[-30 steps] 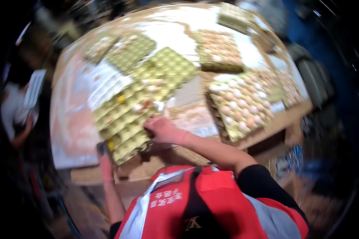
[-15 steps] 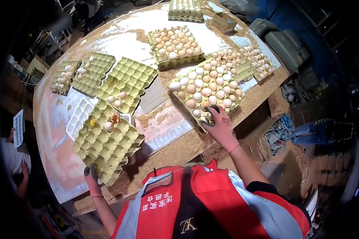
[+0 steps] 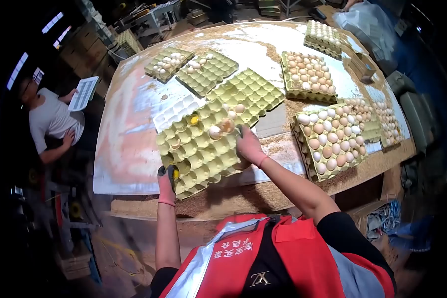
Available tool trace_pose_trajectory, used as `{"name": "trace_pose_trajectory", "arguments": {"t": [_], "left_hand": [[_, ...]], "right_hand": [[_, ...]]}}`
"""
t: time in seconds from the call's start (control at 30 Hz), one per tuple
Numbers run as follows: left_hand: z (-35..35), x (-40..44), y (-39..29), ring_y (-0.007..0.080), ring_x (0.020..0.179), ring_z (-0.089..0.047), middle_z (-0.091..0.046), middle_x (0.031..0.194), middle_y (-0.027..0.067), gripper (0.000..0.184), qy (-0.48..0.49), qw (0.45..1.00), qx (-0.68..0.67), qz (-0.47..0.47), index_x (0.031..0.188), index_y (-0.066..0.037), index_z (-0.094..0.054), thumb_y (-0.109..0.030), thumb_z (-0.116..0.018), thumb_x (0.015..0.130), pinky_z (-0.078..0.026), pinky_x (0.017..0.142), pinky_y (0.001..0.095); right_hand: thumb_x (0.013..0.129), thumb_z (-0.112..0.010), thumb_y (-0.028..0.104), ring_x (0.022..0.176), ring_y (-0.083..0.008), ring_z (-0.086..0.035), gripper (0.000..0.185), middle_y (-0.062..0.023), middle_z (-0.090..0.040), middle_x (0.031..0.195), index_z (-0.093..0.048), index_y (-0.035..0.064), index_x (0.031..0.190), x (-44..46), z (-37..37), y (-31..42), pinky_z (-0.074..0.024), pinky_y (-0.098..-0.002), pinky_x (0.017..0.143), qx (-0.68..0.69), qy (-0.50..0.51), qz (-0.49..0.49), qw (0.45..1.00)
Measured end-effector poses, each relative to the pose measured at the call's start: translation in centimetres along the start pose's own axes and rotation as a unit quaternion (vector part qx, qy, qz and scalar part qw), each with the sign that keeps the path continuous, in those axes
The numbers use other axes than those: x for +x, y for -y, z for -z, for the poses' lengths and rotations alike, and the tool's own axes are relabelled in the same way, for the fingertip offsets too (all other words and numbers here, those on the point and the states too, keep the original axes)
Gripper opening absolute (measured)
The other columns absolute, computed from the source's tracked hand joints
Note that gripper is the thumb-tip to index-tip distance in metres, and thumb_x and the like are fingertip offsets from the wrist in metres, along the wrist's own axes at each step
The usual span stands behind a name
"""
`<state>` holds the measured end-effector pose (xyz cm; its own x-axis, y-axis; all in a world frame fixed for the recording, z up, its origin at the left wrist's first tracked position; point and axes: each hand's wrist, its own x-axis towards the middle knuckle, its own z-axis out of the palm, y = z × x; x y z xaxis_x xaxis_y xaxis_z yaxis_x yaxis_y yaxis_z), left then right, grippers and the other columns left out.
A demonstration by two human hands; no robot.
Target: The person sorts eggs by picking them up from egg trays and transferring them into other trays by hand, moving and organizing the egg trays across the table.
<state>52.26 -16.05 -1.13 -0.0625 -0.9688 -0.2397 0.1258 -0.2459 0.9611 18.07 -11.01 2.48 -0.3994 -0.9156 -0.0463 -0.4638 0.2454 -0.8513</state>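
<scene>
Both gloved hands hold a green egg tray (image 3: 198,154) over the near edge of the table. My left hand (image 3: 167,186) grips its lower left corner, and my right hand (image 3: 250,146) grips its right edge. In this tray lie a pale egg (image 3: 214,132), a broken brown shell (image 3: 227,125) and yellow yolk (image 3: 194,120). Behind it rests another green tray (image 3: 260,92) with a few eggs at its near end. A white plastic tray (image 3: 176,115) lies partly behind the held tray's left side.
Full egg trays (image 3: 330,139) are stacked at the right, with another stack (image 3: 308,74) behind. Two partly filled trays (image 3: 203,74) lie at the back left. A small cardboard box (image 3: 361,67) stands far right. At the left, a person (image 3: 54,119) holds a white tray (image 3: 83,93).
My right hand has left the full egg stack at the right and taken the right edge of the green tray. That tray is now lifted and tilted. The camera view has shifted.
</scene>
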Motion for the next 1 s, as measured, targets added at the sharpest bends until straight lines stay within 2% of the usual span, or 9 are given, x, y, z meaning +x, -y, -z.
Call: {"name": "trace_pose_trajectory", "arguments": {"t": [0.2,0.27,0.3,0.4,0.47,0.67,0.77,0.9,1.0], "left_hand": [[-4.5,-4.8,-7.6,0.0119,0.092,-0.057,-0.062,0.101,0.0015,0.023,0.064,0.997,0.017,-0.050,0.113,-0.004,-0.061,-0.018,-0.057,0.096,-0.047,0.084,0.0293],[-6.8,-4.2,-8.3,0.0168,0.103,-0.055,-0.060,0.112,0.0073,0.030,0.107,0.961,0.175,-0.187,0.122,0.000,-0.058,-0.017,-0.052,0.097,-0.045,0.089,0.0312],[-9.8,-4.6,-9.4,0.0185,0.108,-0.054,-0.058,0.118,0.0102,0.033,0.122,0.986,0.042,-0.102,0.124,0.002,-0.057,-0.017,-0.050,0.097,-0.044,0.092,0.0322],[-16.6,-5.8,-11.5,0.0178,0.104,-0.054,-0.055,0.120,0.0094,0.038,0.224,0.950,0.156,-0.152,0.124,0.005,-0.053,-0.023,-0.049,0.099,-0.043,0.092,0.0309],[-23.5,-6.6,-11.2,0.0171,0.100,-0.053,-0.054,0.117,0.0076,0.040,0.193,0.956,0.194,-0.105,0.126,0.002,-0.053,-0.027,-0.050,0.100,-0.042,0.091,0.0303],[-44.7,-12.8,-6.1,0.0058,0.070,-0.046,-0.053,0.083,-0.0040,0.028,0.311,0.938,0.122,-0.094,0.116,-0.009,-0.056,-0.027,-0.060,0.095,-0.039,0.061,0.0220],[-56.3,-14.9,-1.4,0.0049,0.068,-0.047,-0.055,0.084,-0.0041,0.031,0.351,0.929,0.108,-0.047,0.122,-0.007,-0.055,-0.019,-0.060,0.094,-0.038,0.058,0.0199],[-73.6,-20.2,1.3,0.0113,0.094,-0.059,-0.062,0.115,0.0059,0.049,0.421,0.900,0.109,-0.021,0.136,0.001,-0.047,-0.017,-0.063,0.094,-0.049,0.080,0.0242],[-85.3,-20.3,7.8,0.0174,0.108,-0.057,-0.056,0.129,0.0104,0.055,0.503,0.857,0.107,-0.015,0.140,0.003,-0.041,-0.019,-0.062,0.094,-0.047,0.092,0.0288]], "right_hand": [[0.086,-0.053,0.016,0.115,-0.0425,-0.055,0.051,-0.0287,-0.058,0.122,-0.048,-0.0004,0.134,-3.5,5.1,1.9,-0.0423,-0.0451,0.100,0.070,-0.073,-0.008,0.995],[0.084,-0.054,0.020,0.118,-0.0403,-0.055,0.054,-0.0283,-0.059,0.122,-0.048,-0.0016,0.133,-4.0,8.4,-0.2,-0.0416,-0.0412,0.103,0.107,-0.109,0.012,0.988],[0.083,-0.056,0.019,0.119,-0.0387,-0.055,0.054,-0.0266,-0.059,0.123,-0.048,-0.0017,0.132,-4.7,10.9,-0.6,-0.0414,-0.0396,0.104,0.124,-0.111,0.027,0.986],[0.082,-0.062,0.015,0.121,-0.0336,-0.054,0.058,-0.0228,-0.056,0.129,-0.043,-0.0011,0.134,-7.5,18.1,-1.8,-0.0406,-0.0373,0.105,0.216,-0.126,0.006,0.968],[0.083,-0.062,0.011,0.119,-0.0241,-0.053,0.059,-0.0147,-0.055,0.130,-0.043,0.0021,0.138,-8.3,22.8,-5.8,-0.0409,-0.0343,0.104,0.255,-0.196,-0.015,0.947],[0.083,-0.062,0.009,0.116,-0.0255,-0.056,0.053,-0.0175,-0.059,0.123,-0.046,-0.0013,0.132,-15.3,38.7,-17.6,-0.0434,-0.0340,0.100,0.245,-0.332,-0.009,0.911],[0.082,-0.060,0.004,0.114,-0.0238,-0.057,0.053,-0.0169,-0.060,0.123,-0.047,-0.0029,0.133,-17.8,46.4,-26.6,-0.0440,-0.0337,0.099,0.229,-0.395,-0.027,0.889],[0.082,-0.058,0.001,0.114,-0.0227,-0.056,0.047,-0.0140,-0.060,0.123,-0.052,-0.0050,0.128,-21.2,60.0,-34.9,-0.0441,-0.0341,0.099,0.335,-0.415,-0.076,0.842],[0.083,-0.059,0.002,0.118,-0.0243,-0.055,0.047,-0.0149,-0.059,0.127,-0.052,-0.0046,0.129,-20.5,70.5,-42.8,-0.0432,-0.0352,0.101,0.256,-0.446,-0.073,0.855]]}}
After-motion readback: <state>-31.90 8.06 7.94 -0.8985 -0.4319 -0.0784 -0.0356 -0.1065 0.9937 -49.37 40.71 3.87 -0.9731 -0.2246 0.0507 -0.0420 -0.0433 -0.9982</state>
